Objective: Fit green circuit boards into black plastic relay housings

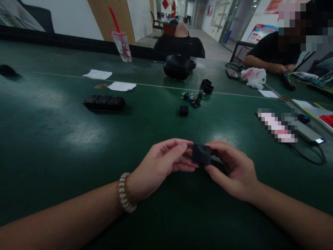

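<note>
A small black plastic box [201, 154], roughly cube-shaped, is held between my two hands above the green tabletop. My right hand [234, 170] grips it from the right, fingers at its far edge and thumb at the near lower corner. From the left, my left hand [162, 161] meets the box with its fingertips at the top and bottom edges; its thumb lies just short of the box. A beaded bracelet [126, 192] circles the left wrist. Past the hands lie another small black box [184, 110] and several little circuit parts [191, 97].
On the green table [65, 166] lie a row of joined black boxes [104, 102], paper sheets [122, 86], black housings [207, 86] and a black pouch [177, 67]. A cup with a straw [122, 47] stands behind. A phone [277, 126] and a cable are right; a co-worker sits beyond.
</note>
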Motion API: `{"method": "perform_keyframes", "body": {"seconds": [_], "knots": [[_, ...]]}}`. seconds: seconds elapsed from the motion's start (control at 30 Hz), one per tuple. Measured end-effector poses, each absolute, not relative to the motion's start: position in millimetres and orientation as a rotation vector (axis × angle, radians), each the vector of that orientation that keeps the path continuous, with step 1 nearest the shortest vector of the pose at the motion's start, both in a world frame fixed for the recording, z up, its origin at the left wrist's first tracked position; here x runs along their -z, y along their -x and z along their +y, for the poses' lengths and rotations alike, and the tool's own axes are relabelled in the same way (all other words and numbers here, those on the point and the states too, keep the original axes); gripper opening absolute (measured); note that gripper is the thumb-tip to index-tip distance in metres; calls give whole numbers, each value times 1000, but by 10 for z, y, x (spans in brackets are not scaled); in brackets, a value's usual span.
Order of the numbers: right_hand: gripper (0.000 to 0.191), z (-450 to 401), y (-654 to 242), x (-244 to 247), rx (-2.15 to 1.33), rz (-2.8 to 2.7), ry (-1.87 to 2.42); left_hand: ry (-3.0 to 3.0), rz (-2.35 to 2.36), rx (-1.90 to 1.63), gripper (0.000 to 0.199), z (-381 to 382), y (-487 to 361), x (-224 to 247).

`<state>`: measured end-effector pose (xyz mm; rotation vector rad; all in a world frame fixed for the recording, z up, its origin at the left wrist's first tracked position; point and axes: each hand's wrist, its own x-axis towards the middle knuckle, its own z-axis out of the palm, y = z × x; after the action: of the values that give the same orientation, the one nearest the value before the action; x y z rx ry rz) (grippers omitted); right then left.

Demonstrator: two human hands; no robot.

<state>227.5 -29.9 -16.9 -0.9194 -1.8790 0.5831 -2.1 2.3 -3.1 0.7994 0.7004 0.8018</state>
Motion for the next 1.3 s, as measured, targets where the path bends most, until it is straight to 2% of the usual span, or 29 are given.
{"method": "perform_keyframes", "body": {"seconds": [0.27,0.53,0.83,1.07,1.3], "knots": [[44,-306,-2313,195,-674,-1815,988,-739,721,-767,38,38,1,-6],[47,-300,-2289,195,-650,-1824,923,-810,684,-768,29,25,24,25],[48,-297,-2249,179,-616,-1891,875,-927,718,-760,46,33,31,96],[62,-299,-2241,192,-748,-1848,858,-990,710,-765,37,37,32,38],[61,-284,-2264,185,-734,-1892,874,-1017,730,-764,37,33,35,37]]}}
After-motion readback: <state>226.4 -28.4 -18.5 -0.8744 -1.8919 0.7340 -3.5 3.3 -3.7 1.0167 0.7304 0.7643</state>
